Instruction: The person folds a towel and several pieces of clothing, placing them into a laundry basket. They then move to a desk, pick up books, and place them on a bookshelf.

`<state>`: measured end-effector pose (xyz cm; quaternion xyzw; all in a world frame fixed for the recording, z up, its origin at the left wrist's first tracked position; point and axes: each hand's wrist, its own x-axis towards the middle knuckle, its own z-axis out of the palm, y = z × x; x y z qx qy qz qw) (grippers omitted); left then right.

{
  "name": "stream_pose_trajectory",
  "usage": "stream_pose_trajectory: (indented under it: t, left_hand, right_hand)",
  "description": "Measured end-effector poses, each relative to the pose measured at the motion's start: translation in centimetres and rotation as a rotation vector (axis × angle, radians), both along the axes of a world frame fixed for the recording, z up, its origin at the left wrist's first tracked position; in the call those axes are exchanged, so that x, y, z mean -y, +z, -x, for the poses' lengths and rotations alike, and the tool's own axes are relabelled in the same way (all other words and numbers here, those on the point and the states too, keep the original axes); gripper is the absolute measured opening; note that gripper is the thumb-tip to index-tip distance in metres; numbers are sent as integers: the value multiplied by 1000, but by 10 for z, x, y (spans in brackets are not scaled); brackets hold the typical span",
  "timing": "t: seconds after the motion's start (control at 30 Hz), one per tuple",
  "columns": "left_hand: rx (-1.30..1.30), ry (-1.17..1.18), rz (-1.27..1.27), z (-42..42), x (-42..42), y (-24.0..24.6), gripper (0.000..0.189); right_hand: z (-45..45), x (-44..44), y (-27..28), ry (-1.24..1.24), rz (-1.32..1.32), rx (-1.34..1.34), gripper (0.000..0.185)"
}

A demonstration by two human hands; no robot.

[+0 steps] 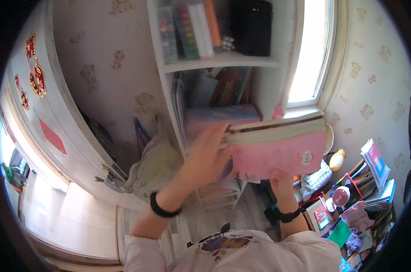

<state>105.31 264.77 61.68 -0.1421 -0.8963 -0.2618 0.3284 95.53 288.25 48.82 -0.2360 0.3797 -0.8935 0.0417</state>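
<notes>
A stack of books point(280, 146) with a pink cover facing up is in front of me, before a white bookshelf. My right hand point(281, 176) is at the near edge of the stack and grips it from below; its fingers are hidden under the books. Blurred by motion, my left hand point(209, 153) lies against the left end of the stack, fingers extended. Whether it grips the books I cannot tell. Just behind, a bluish-purple book or box point(226, 114) lies flat on the shelf, below upright books point(229, 85).
The bookshelf's middle board point(222, 62) carries more books and a black case point(251, 29). To the left are a white door point(86, 170) and a hanging pale cloth bag point(154, 166). A window point(311, 51) and a cluttered desk with a pink fan point(341, 196) stand at the right.
</notes>
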Motion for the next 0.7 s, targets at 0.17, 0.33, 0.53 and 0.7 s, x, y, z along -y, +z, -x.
stream_pose_trajectory:
  t: [0.17, 0.33, 0.53, 0.7]
  left_hand:
    - [40, 163, 476, 91, 2, 49, 72]
    - [149, 366, 576, 177, 26, 75, 53]
    - [118, 380, 489, 225, 43, 73, 52]
    - [-56, 373, 531, 234, 48, 75, 35]
  right_hand:
    - [25, -37, -4, -343, -157, -156, 54]
    - [36, -63, -17, -556, -291, -251, 50]
    - [54, -47, -17, -443, -70, -329, 51]
    - [46, -12, -3, -370, -27, -317, 52]
